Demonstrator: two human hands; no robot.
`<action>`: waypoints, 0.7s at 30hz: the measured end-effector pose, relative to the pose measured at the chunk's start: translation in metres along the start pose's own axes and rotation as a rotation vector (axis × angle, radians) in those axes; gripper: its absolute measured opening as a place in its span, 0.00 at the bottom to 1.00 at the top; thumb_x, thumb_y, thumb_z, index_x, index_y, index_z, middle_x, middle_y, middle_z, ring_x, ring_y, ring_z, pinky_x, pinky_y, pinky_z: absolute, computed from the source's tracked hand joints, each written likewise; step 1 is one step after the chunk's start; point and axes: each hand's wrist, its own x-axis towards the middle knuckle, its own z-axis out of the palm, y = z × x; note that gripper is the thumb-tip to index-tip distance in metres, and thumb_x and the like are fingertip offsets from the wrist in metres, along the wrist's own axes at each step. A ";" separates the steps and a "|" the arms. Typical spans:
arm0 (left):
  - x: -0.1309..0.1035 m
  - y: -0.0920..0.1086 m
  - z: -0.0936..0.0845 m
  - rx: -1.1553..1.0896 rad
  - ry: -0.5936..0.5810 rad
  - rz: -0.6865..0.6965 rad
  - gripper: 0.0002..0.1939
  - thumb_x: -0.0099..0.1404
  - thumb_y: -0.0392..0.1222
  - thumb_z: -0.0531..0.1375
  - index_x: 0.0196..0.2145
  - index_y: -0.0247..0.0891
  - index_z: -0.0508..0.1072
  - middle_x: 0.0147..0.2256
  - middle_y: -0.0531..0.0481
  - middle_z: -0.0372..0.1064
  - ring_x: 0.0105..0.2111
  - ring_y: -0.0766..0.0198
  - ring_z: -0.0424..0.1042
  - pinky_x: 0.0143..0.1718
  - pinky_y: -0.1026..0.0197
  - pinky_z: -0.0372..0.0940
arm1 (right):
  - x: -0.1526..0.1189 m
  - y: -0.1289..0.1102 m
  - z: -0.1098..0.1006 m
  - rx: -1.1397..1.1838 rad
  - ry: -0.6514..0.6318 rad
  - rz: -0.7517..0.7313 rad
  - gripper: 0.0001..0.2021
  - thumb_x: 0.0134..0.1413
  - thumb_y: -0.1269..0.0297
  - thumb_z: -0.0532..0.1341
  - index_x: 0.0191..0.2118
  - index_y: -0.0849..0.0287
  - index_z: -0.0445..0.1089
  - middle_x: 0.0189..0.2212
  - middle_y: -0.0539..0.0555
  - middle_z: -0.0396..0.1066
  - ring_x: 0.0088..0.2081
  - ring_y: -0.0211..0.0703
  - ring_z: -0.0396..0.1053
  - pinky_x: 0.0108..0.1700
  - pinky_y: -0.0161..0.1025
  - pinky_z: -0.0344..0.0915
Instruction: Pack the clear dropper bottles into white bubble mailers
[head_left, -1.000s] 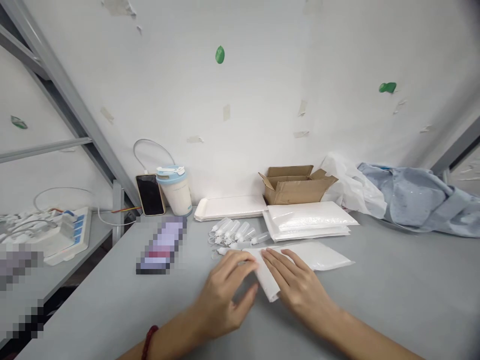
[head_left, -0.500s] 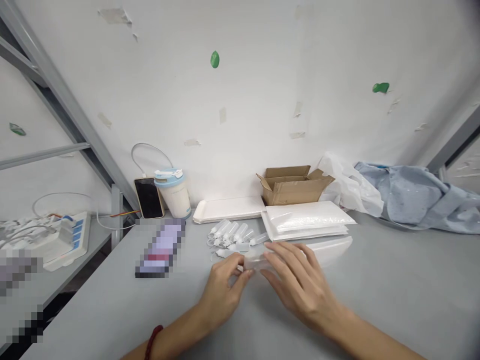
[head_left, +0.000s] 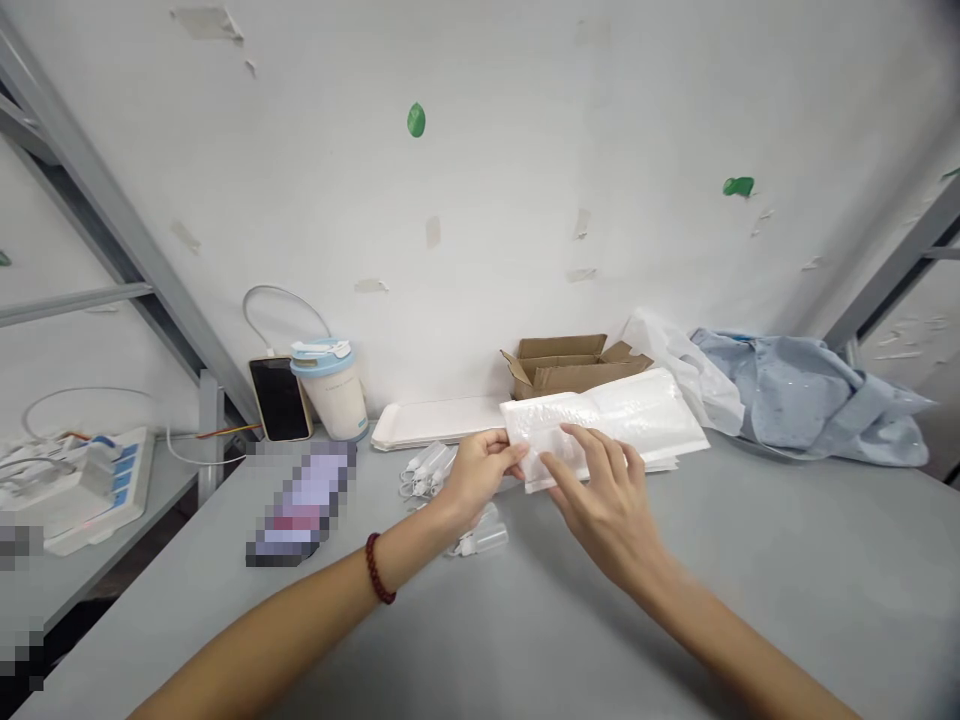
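A white bubble mailer (head_left: pixel 622 415) is tilted up at its left end, its right part over other mailers. My left hand (head_left: pixel 476 475) is closed on its lower left edge, thumb in front. Across its front reaches my right hand (head_left: pixel 604 490), fingers spread and bent, fingertips at the surface; the thumb is partly hidden at the lower edge. A faint clear patch, perhaps plastic film, shows near those fingertips. Small clear squeeze bottles (head_left: pixel 429 468) lie in a pile behind my left wrist. Another clear bottle (head_left: pixel 484 538) lies just below that hand.
A white flat packet (head_left: pixel 427 422) and an open cardboard box (head_left: pixel 570 375) stand by the wall. At left are a lidded cup (head_left: pixel 330 390), a propped phone (head_left: pixel 281 400) and a blurred-out phone (head_left: pixel 307 500). White plastic (head_left: pixel 686 370) and blue-grey cloth (head_left: pixel 810 395) lie at right.
My left hand has moved up and right from the small clear item it was pinching and now grips a mailer. That mailer's left end has been raised. My right hand has shifted slightly up.
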 end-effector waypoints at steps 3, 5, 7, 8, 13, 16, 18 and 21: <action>0.016 0.003 0.009 -0.014 -0.022 -0.032 0.08 0.54 0.39 0.63 0.26 0.30 0.74 0.28 0.46 0.70 0.25 0.69 0.67 0.32 0.63 0.65 | 0.001 0.014 0.004 -0.074 0.009 0.041 0.11 0.51 0.77 0.58 0.38 0.57 0.70 0.46 0.62 0.66 0.44 0.53 0.62 0.43 0.48 0.57; 0.020 0.004 0.013 0.015 -0.033 -0.038 0.07 0.55 0.37 0.62 0.26 0.29 0.74 0.29 0.44 0.72 0.28 0.67 0.70 0.35 0.62 0.67 | 0.000 0.021 0.007 -0.103 -0.001 0.058 0.12 0.50 0.80 0.56 0.37 0.58 0.71 0.41 0.60 0.67 0.38 0.49 0.63 0.37 0.42 0.58; 0.022 0.004 0.015 0.076 -0.036 -0.037 0.07 0.58 0.35 0.59 0.28 0.29 0.75 0.30 0.43 0.73 0.31 0.65 0.72 0.38 0.61 0.67 | -0.001 0.028 0.010 -0.106 -0.021 0.069 0.15 0.49 0.83 0.53 0.36 0.60 0.71 0.36 0.58 0.67 0.32 0.44 0.62 0.32 0.38 0.56; 0.022 0.004 0.015 0.119 -0.033 -0.035 0.08 0.59 0.35 0.57 0.30 0.28 0.75 0.31 0.42 0.74 0.32 0.64 0.73 0.39 0.61 0.68 | -0.001 0.030 0.012 -0.101 -0.031 0.076 0.16 0.49 0.84 0.51 0.37 0.60 0.70 0.34 0.58 0.67 0.30 0.42 0.61 0.29 0.36 0.55; 0.026 0.008 -0.006 0.479 0.069 -0.001 0.12 0.64 0.34 0.51 0.39 0.28 0.72 0.37 0.38 0.74 0.35 0.62 0.75 0.39 0.60 0.69 | -0.005 0.034 0.019 -0.032 -0.076 0.109 0.20 0.47 0.85 0.46 0.40 0.61 0.68 0.37 0.58 0.66 0.28 0.38 0.63 0.22 0.32 0.51; 0.031 0.015 -0.034 0.801 0.142 0.050 0.09 0.59 0.32 0.55 0.36 0.30 0.73 0.35 0.40 0.74 0.38 0.56 0.73 0.43 0.54 0.66 | -0.006 0.032 0.022 0.045 -0.122 0.117 0.20 0.46 0.85 0.45 0.40 0.62 0.67 0.38 0.59 0.66 0.29 0.39 0.65 0.22 0.32 0.53; 0.033 0.019 -0.055 1.019 0.174 0.082 0.09 0.56 0.29 0.56 0.34 0.31 0.74 0.39 0.38 0.73 0.45 0.51 0.69 0.49 0.50 0.61 | -0.006 0.030 0.022 0.070 -0.152 0.123 0.20 0.45 0.84 0.46 0.40 0.61 0.67 0.39 0.59 0.66 0.29 0.39 0.65 0.22 0.32 0.54; 0.038 0.022 -0.086 1.281 0.169 0.081 0.12 0.54 0.27 0.55 0.35 0.31 0.74 0.41 0.37 0.72 0.48 0.49 0.67 0.50 0.50 0.58 | -0.005 0.027 0.021 0.067 -0.126 0.114 0.18 0.46 0.84 0.46 0.38 0.61 0.66 0.40 0.59 0.67 0.29 0.41 0.65 0.24 0.34 0.56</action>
